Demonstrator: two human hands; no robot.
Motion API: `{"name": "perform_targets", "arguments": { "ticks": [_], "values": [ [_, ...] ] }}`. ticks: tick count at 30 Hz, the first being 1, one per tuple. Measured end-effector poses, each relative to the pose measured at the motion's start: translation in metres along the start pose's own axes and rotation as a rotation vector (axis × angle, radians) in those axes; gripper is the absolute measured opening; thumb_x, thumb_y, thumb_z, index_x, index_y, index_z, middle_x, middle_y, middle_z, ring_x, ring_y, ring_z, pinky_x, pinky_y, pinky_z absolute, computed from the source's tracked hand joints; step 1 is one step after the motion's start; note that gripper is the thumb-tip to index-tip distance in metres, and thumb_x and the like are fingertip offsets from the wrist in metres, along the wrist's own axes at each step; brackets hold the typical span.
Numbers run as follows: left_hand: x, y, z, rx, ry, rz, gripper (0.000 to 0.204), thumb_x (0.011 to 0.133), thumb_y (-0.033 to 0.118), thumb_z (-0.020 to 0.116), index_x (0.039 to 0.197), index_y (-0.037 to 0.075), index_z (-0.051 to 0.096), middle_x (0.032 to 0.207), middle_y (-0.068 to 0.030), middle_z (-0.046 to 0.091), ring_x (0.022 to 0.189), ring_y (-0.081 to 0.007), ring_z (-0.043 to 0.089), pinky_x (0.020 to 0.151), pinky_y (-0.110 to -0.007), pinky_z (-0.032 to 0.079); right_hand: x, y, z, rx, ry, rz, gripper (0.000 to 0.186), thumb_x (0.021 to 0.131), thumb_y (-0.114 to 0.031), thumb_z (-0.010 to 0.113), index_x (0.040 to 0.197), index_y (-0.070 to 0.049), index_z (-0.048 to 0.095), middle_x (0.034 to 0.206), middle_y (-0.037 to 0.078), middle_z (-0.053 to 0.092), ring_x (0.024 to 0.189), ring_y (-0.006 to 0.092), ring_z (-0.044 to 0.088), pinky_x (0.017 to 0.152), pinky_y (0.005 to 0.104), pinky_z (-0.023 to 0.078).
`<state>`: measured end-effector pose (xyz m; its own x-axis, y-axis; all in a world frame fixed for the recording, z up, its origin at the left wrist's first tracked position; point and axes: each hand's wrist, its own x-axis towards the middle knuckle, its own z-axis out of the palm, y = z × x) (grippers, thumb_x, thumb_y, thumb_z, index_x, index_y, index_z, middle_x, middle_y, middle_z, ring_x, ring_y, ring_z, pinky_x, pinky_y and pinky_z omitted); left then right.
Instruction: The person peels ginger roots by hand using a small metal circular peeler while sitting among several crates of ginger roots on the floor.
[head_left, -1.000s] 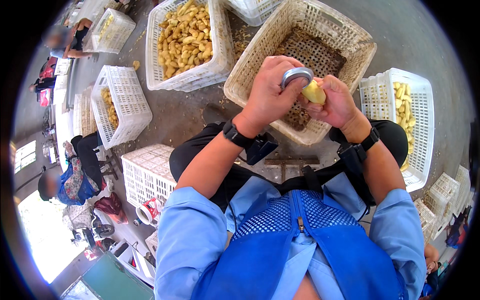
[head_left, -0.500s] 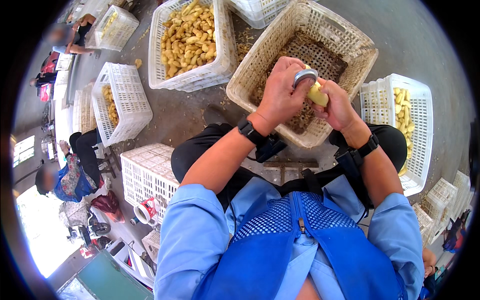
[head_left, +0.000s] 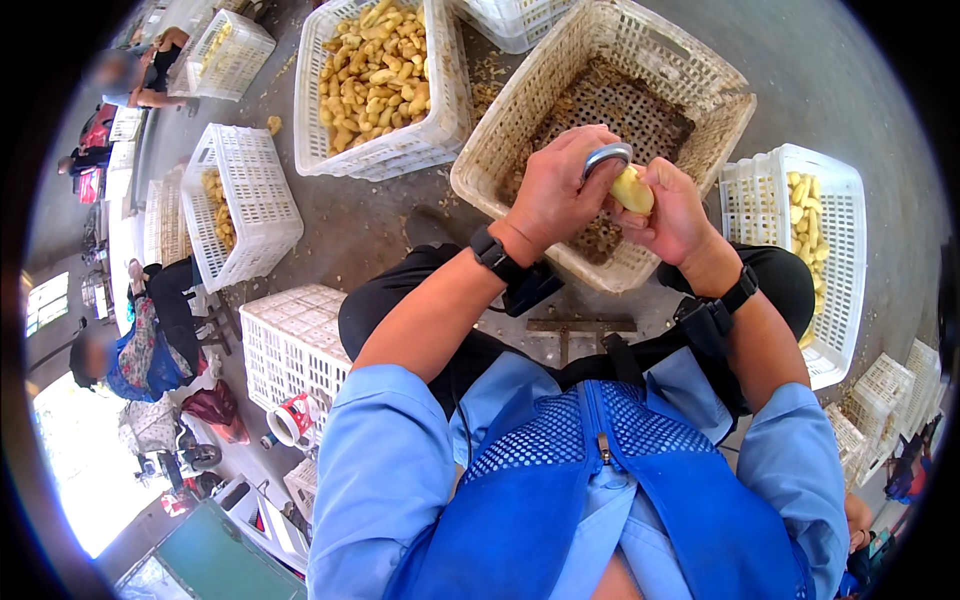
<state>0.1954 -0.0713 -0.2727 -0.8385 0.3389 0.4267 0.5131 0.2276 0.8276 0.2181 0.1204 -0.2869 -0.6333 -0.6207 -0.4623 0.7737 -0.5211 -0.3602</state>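
Above a dirty, off-white crate (head_left: 722, 110) with brown peel scraps on its bottom, my left hand (head_left: 555, 190) is closed on a round silver metal tool (head_left: 607, 153), held against a pale yellow piece of ginger (head_left: 630, 191). My right hand (head_left: 674, 215) is closed on that ginger, its fingers wrapped round the piece just right of the tool. A white crate piled with knobby ginger (head_left: 375, 80) stands at the upper left. At my right, another white crate (head_left: 845, 260) holds pale yellow pieces (head_left: 805, 225).
A crate of ginger (head_left: 260, 200) stands left, above an overturned crate (head_left: 295, 340). A seated co-worker (head_left: 150, 345) is at the far left, another person (head_left: 140, 85) farther up. Stacked crates (head_left: 880, 400) stand lower right. A low metal frame (head_left: 580, 327) lies between my knees.
My hands have shifted slightly with the tool and the ginger still held. The tool's ring has tilted a little, and the surrounding crates appear slightly shifted in view.
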Motion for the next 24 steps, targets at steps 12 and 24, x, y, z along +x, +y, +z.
{"name": "perform_targets", "arguments": {
  "ticks": [12,24],
  "values": [
    [0.01,-0.007,-0.016,-0.441,0.107,-0.462,0.017,0.098,0.017,0.066,0.106,0.002,0.068,0.095,-0.0038,0.072,0.081,-0.0133,0.067,0.064,-0.034,0.053,-0.008,-0.006,0.009,0.095,-0.098,0.129,0.039,0.086,-0.03,0.044,0.111,-0.003,0.059,0.083,0.016,0.062,0.051,0.0118,0.044,0.044,0.0224,0.038],
    [0.005,0.022,-0.037,-0.046,-0.037,-0.012,0.017,0.095,0.015,0.07,0.105,0.002,0.071,0.124,-0.0137,0.064,0.105,-0.021,0.064,0.086,-0.031,0.051,-0.007,-0.009,0.011,0.135,-0.2,0.097,0.045,0.087,-0.031,0.044,0.119,-0.003,0.057,0.088,0.017,0.059,0.052,0.0131,0.042,0.045,0.0222,0.038]
  ]
}}
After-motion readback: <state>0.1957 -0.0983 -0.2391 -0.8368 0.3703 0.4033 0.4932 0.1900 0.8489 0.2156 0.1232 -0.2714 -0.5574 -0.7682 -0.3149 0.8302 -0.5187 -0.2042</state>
